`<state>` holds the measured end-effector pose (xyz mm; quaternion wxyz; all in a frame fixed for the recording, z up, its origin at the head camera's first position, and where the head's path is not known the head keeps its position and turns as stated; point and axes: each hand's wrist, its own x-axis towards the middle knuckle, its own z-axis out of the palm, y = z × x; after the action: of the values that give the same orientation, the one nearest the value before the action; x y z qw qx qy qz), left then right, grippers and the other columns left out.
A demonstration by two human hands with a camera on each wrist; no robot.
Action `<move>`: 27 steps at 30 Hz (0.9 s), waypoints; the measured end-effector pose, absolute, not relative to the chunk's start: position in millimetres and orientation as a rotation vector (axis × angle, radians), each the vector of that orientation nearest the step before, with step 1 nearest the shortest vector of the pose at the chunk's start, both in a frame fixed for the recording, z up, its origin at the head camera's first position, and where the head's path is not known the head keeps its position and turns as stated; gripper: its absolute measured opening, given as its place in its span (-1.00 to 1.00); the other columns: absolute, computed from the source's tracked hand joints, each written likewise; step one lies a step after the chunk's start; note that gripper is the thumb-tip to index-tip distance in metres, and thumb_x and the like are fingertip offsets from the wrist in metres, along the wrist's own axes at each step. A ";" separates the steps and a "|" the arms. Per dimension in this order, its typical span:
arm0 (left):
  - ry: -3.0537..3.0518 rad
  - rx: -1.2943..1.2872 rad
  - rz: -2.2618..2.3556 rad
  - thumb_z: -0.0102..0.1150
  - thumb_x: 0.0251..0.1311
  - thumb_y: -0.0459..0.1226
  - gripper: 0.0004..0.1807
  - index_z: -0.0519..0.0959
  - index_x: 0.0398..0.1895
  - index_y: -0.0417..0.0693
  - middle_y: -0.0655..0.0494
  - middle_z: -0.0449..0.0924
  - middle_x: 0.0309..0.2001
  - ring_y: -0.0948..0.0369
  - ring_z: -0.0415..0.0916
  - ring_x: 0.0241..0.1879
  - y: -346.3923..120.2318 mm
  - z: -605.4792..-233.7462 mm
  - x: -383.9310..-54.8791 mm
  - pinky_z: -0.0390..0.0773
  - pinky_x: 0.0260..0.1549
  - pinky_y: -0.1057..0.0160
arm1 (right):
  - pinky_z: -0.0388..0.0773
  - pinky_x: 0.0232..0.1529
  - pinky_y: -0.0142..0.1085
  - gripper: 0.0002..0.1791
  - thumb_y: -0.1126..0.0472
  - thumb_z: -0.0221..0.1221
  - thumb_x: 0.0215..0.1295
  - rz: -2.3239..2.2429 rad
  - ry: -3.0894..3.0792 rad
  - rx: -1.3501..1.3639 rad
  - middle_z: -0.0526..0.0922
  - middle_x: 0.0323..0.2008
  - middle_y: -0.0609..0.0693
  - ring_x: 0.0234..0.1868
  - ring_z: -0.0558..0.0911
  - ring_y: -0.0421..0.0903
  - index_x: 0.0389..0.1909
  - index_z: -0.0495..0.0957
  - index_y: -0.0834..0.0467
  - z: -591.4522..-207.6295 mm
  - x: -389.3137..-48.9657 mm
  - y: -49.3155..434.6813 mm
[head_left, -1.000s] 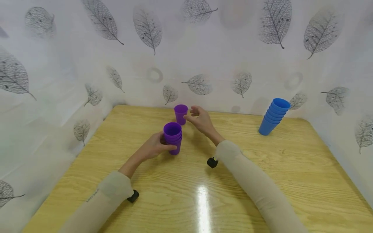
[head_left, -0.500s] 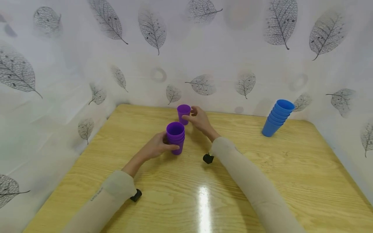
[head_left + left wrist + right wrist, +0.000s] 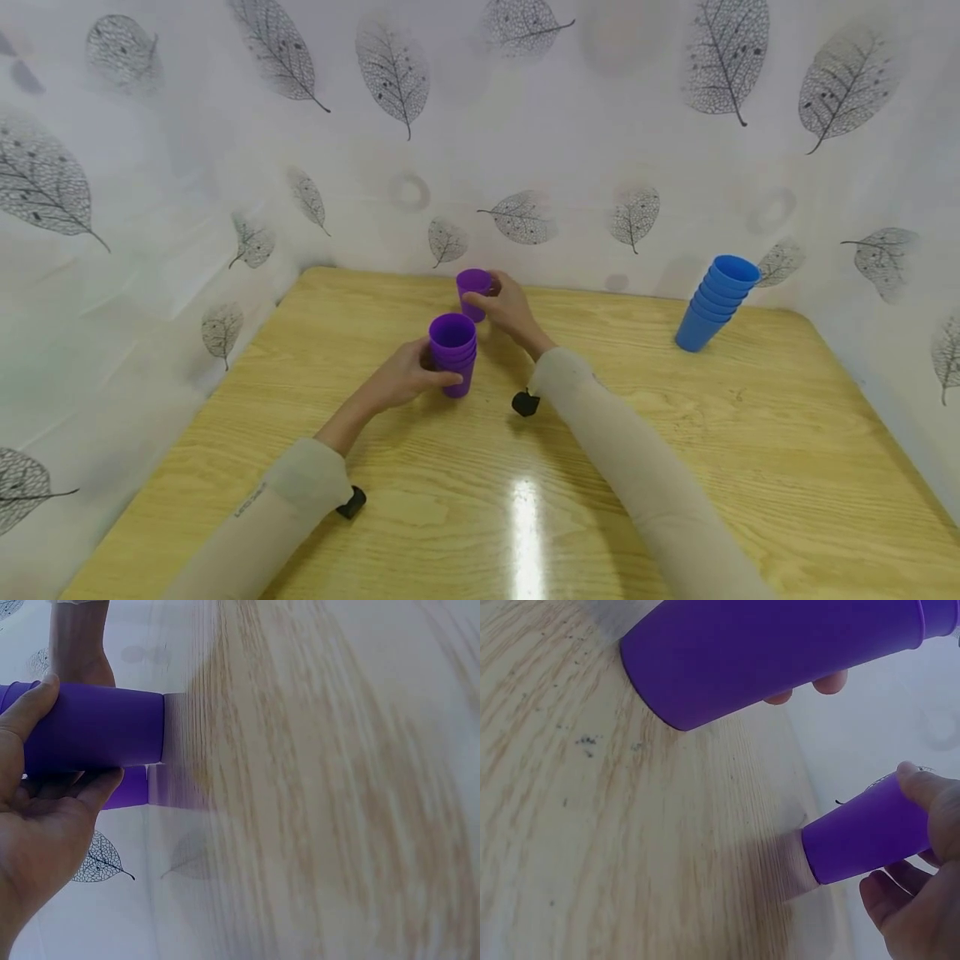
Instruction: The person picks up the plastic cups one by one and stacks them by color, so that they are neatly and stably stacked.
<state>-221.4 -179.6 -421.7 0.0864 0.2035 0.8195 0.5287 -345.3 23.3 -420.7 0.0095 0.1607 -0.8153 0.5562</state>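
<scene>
With thumb and fingers round its side, my left hand (image 3: 401, 375) grips a stack of several nested purple cups (image 3: 459, 357), mouths up, near the middle of the table. Just behind it, near the wall, one purple cup (image 3: 472, 281) stands upright. My right hand (image 3: 512, 310) holds that cup from the right, and its thumb (image 3: 919, 782) lies against the side in the right wrist view. In the left wrist view the stack (image 3: 105, 727) partly hides the single cup (image 3: 127, 791) and the right hand.
A tilted stack of several blue cups (image 3: 708, 308) stands at the table's back right. The wood-grain table (image 3: 675, 400) meets leaf-patterned sheeting (image 3: 570, 150) at the back and sides. A small black camera (image 3: 526, 403) hangs at the right wrist, another black camera (image 3: 351, 502) at the left.
My right hand has moved left and closed its fingers round the single purple cup. The left hand keeps its hold on the purple stack. The head view has shifted slightly.
</scene>
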 end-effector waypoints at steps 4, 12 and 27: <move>2.441 0.600 1.570 0.43 0.27 -0.27 -0.29 0.38 0.42 -0.27 -0.17 0.61 0.19 -0.02 0.58 0.18 -179.5 -420.9 -222.2 0.52 0.26 -0.04 | 0.55 0.23 -0.11 -0.32 0.09 0.40 0.33 1.728 -2.537 0.497 0.62 0.11 0.21 0.15 0.58 0.09 0.36 0.42 0.30 -419.9 -343.6 27.6; 2.445 0.587 1.581 0.44 0.26 -0.27 -0.30 0.39 0.40 -0.31 -0.21 0.61 0.17 -0.07 0.58 0.17 -179.3 -419.6 -220.6 0.51 0.27 -0.07 | 0.49 0.31 -0.07 -0.33 0.09 0.40 0.35 1.750 -2.520 0.581 0.62 0.16 0.22 0.21 0.58 0.10 0.35 0.42 0.31 -411.8 -333.7 44.6; 2.450 0.591 1.585 0.44 0.25 -0.29 -0.34 0.42 0.36 -0.33 -0.19 0.63 0.13 -0.04 0.61 0.12 -180.0 -421.7 -220.9 0.56 0.21 -0.03 | 0.55 0.25 -0.07 -0.36 0.17 0.38 0.37 1.772 -2.489 0.726 0.62 0.17 0.22 0.20 0.60 0.10 0.36 0.39 0.31 -393.0 -303.0 81.3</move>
<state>-220.9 -180.0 -421.7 0.0821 0.1978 0.8201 0.5306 -303.0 81.3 -393.0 0.0008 0.2312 -0.7926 0.5642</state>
